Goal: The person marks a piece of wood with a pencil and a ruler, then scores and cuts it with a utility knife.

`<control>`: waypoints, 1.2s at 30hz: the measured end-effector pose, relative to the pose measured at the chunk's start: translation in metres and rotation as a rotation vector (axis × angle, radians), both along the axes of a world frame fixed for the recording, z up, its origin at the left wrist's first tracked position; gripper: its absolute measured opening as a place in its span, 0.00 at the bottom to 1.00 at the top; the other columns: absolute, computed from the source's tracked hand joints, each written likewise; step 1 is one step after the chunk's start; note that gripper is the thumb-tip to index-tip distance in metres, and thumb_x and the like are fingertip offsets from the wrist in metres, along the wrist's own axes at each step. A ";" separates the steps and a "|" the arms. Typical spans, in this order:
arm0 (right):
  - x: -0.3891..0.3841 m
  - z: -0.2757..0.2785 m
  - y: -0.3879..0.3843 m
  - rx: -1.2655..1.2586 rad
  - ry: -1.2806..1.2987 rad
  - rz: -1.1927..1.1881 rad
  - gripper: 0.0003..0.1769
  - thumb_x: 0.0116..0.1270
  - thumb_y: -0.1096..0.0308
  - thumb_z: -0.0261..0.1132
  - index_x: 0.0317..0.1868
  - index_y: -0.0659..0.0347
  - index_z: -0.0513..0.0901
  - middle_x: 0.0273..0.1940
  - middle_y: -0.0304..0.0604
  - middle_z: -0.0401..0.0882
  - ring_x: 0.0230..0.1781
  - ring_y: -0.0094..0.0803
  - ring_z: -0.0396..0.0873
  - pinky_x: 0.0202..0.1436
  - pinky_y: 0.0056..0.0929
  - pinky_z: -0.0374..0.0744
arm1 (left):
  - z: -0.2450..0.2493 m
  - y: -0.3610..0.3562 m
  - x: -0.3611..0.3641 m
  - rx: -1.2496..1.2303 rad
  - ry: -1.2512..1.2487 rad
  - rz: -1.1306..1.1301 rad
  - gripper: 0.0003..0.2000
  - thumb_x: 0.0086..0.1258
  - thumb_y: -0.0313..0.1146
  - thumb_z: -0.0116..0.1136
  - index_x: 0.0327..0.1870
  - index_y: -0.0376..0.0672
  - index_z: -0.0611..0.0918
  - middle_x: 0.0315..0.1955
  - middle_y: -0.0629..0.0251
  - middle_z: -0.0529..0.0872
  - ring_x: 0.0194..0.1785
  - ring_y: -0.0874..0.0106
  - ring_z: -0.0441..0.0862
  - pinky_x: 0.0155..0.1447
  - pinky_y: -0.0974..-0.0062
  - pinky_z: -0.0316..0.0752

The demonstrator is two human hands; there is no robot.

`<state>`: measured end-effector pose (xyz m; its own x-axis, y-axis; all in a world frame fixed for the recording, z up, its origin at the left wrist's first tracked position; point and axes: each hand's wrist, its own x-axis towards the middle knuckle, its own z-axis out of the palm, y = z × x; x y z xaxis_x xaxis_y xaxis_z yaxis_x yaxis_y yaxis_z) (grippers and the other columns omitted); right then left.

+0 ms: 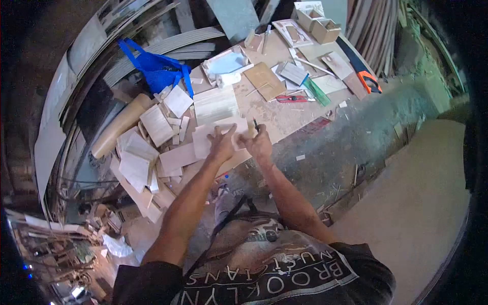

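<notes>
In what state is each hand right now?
Left hand: open, spread on the pale board.
Right hand: closed, holding what looks like a pencil.

The board (pixel 203 144) is pale cream, the bag (pixel 158 71) blue.

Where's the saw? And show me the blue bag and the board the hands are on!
Saw (pixel 355 60): head view, on its dark blade, above the orange handle.
Blue bag (pixel 156 76): head view, on its middle.
Board (pixel 203 142): head view, on its bare left part.

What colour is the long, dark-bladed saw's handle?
The saw handle is orange and black, clearest in the head view.
</notes>
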<state>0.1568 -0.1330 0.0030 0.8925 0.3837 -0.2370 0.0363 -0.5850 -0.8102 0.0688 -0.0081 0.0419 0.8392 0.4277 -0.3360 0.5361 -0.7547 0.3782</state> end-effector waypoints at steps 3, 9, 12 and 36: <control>-0.007 0.013 0.001 -0.065 0.013 -0.080 0.41 0.49 0.48 0.77 0.56 0.63 0.70 0.49 0.61 0.80 0.52 0.56 0.80 0.52 0.46 0.78 | 0.009 0.019 -0.018 0.087 0.059 -0.318 0.41 0.58 0.27 0.64 0.75 0.65 0.62 0.67 0.38 0.62 0.69 0.39 0.60 0.68 0.35 0.60; -0.028 0.023 0.007 -0.121 0.055 -0.326 0.45 0.47 0.47 0.78 0.60 0.61 0.69 0.54 0.60 0.79 0.55 0.54 0.79 0.55 0.45 0.78 | 0.022 0.079 0.001 0.144 0.090 -0.877 0.46 0.54 0.17 0.61 0.74 0.71 0.61 0.63 0.41 0.65 0.53 0.36 0.78 0.56 0.54 0.80; -0.042 0.033 0.012 -0.147 0.075 -0.431 0.42 0.51 0.49 0.76 0.61 0.61 0.70 0.56 0.60 0.78 0.55 0.53 0.79 0.56 0.43 0.77 | 0.045 0.082 0.012 0.142 0.183 -1.003 0.50 0.49 0.15 0.64 0.75 0.68 0.60 0.63 0.42 0.66 0.51 0.40 0.80 0.52 0.56 0.82; -0.151 -0.065 0.070 0.823 0.027 -0.897 0.17 0.67 0.76 0.62 0.56 0.63 0.81 0.37 0.37 0.79 0.33 0.23 0.77 0.35 0.23 0.77 | 0.037 0.068 0.010 0.459 -0.030 -1.316 0.55 0.35 0.19 0.75 0.74 0.57 0.62 0.74 0.58 0.61 0.49 0.57 0.85 0.43 0.63 0.85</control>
<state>0.0061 -0.0630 -0.0621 0.9165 -0.3229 -0.2363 -0.1398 0.2949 -0.9452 0.0786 0.0600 0.0784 0.7109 -0.6058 -0.3573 -0.6594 -0.7508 -0.0388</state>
